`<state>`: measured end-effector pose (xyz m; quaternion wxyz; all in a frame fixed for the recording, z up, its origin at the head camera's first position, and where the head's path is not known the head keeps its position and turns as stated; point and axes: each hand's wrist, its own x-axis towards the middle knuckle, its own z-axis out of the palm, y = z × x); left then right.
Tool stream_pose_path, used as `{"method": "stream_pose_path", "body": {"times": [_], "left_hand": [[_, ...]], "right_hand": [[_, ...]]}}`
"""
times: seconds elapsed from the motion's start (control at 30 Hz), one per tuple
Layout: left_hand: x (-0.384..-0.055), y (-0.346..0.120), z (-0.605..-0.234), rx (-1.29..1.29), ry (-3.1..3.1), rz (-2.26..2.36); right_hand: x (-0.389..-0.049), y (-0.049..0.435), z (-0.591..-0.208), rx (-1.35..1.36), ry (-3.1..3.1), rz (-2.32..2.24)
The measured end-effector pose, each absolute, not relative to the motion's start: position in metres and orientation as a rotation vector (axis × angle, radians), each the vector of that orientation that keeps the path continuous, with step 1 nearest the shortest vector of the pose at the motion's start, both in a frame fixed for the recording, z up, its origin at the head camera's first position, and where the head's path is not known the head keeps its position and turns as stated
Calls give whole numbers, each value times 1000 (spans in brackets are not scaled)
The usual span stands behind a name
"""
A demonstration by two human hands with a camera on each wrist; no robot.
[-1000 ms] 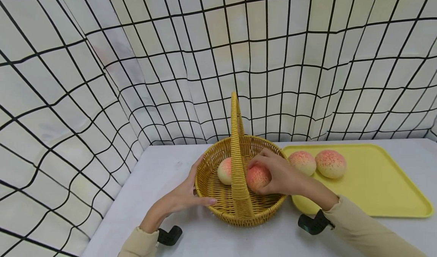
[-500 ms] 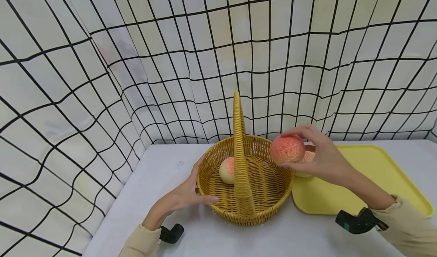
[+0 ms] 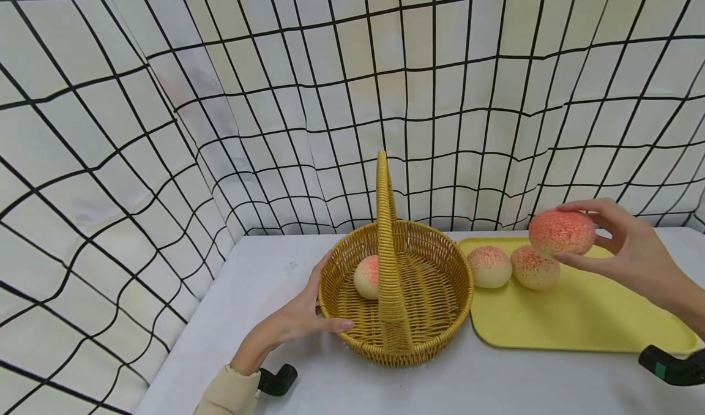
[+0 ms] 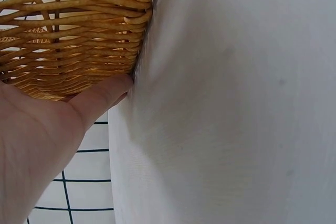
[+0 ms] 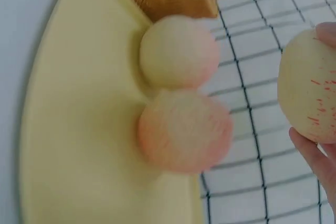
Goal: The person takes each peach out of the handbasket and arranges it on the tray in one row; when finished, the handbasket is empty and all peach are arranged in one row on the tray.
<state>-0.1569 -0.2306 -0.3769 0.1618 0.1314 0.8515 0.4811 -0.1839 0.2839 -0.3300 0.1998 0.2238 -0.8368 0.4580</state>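
Note:
My right hand (image 3: 639, 250) grips a peach (image 3: 562, 232), pink-red on top and paler below, between thumb and fingers. It holds the fruit up over the back of the yellow tray (image 3: 606, 317). In the right wrist view this peach (image 5: 310, 87) shows its cream side with red flecks. Two more peaches lie side by side on the tray, one (image 3: 489, 267) near the basket and one (image 3: 535, 268) partly behind the held fruit. My left hand (image 3: 297, 311) holds the left side of the wicker basket (image 3: 396, 358), thumb at the rim, fingers against the outer wall. Inside sits one peach (image 3: 366, 277), left of the handle.
The basket's tall arched handle (image 3: 388, 250) rises over its middle. Black netting (image 3: 440, 127) in front of white cloth stands behind and to the left of the white table (image 3: 264, 262). The tray's left end lies close against the basket's right side.
My right hand has lifted the peach out of the basket and carried it rightward over the tray, past the two peaches there. The left hand has stayed at the basket.

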Motion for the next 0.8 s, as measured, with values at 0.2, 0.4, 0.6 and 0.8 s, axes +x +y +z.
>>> {"method": "stream_pose_path", "body": {"times": [0.2, 0.4, 0.6, 0.8], "left_hand": [[-158, -231, -377, 371, 2434, 1368], [-158, -231, -377, 366, 2444, 1360], [-158, -229, -377, 371, 2428, 1370], [-159, -230, -378, 368, 2424, 1380]], "right_hand": [[-184, 321, -357, 500, -2400, 1280], [-185, 348, -380, 388, -2505, 1271], [-192, 362, -401, 371, -2642, 1119], [-196, 366, -408, 537, -2676, 1100]]}}
